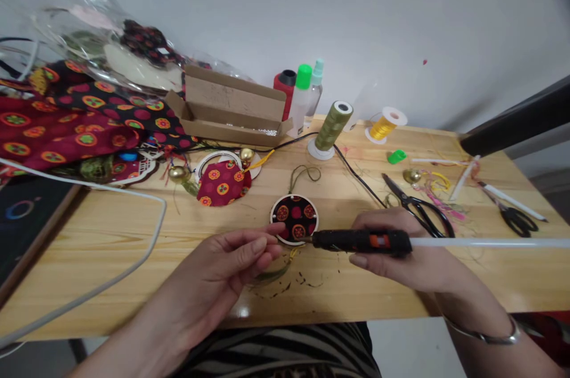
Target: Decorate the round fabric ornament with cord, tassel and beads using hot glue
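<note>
In the head view my right hand [396, 250] is closed around a black glue gun [345, 240], with a long white glue stick [481, 243] running out of its back end to the right. The gun's nozzle points left at the lower rim of a round ornament [297, 212]. This ornament has a white ring frame, dark patterned fabric, an olive cord loop above and a tassel below. My left hand [243, 256] has its thumb and fingers pinched together at the ornament's lower left edge. One fingertip overlaps the rim; what lies in the pinch is hidden.
Behind are a maroon fabric disc [221, 185], an open cardboard box [231, 114], bottles and a green thread cone [333, 126]. Scissors [421, 206] and a gold bell [412, 175] lie right. A black cable [356, 173] crosses the table; a white cable [154, 235] loops left.
</note>
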Demonstrator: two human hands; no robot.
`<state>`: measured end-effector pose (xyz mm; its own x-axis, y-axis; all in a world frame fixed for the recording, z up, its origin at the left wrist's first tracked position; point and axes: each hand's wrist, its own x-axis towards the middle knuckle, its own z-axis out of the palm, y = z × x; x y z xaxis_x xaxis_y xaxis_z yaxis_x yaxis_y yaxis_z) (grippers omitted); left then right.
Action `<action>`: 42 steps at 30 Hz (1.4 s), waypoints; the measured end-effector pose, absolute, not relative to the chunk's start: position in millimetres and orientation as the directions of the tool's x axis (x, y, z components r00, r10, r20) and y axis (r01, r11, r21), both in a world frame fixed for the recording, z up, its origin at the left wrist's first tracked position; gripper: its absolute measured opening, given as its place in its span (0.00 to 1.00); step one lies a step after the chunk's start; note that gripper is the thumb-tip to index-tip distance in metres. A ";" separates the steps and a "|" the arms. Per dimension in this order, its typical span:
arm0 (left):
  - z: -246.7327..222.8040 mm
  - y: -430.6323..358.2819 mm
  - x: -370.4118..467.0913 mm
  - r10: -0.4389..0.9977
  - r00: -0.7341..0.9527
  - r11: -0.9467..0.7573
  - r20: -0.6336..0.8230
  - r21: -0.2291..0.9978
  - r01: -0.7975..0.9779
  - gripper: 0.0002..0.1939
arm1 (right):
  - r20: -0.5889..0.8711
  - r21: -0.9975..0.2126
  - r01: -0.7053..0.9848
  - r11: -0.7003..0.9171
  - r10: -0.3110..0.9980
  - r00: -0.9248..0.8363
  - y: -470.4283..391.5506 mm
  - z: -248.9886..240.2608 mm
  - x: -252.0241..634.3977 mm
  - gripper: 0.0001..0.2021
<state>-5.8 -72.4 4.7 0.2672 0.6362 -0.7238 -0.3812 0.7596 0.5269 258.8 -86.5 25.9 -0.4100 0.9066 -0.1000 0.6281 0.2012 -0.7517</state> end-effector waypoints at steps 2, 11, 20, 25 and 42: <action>4.8 -72.8 -7.1 0.649 0.261 0.749 -0.714 0.540 -0.384 0.09 | -0.103 -0.746 0.633 0.205 0.904 -0.415 -86.3 25.3 257.8 0.13; 1.8 -76.6 -13.0 0.679 0.346 0.733 -0.648 0.571 -0.369 0.14 | -0.038 -0.693 0.662 0.286 0.903 -0.429 -83.6 23.4 255.3 0.15; -4.1 -78.8 -17.9 0.661 0.341 0.746 -0.669 0.536 -0.394 0.16 | 0.008 -0.687 0.651 0.322 0.900 -0.436 -79.0 22.9 254.7 0.17; -0.9 -78.3 -16.7 0.674 0.291 0.729 -0.679 0.548 -0.410 0.14 | -0.028 -0.693 0.652 0.309 0.891 -0.452 -76.7 24.3 253.3 0.15; -3.3 -77.6 -17.0 0.703 0.253 0.695 -0.664 0.568 -0.440 0.14 | -0.096 -0.591 0.731 0.341 0.870 -0.483 -68.1 36.3 247.5 0.18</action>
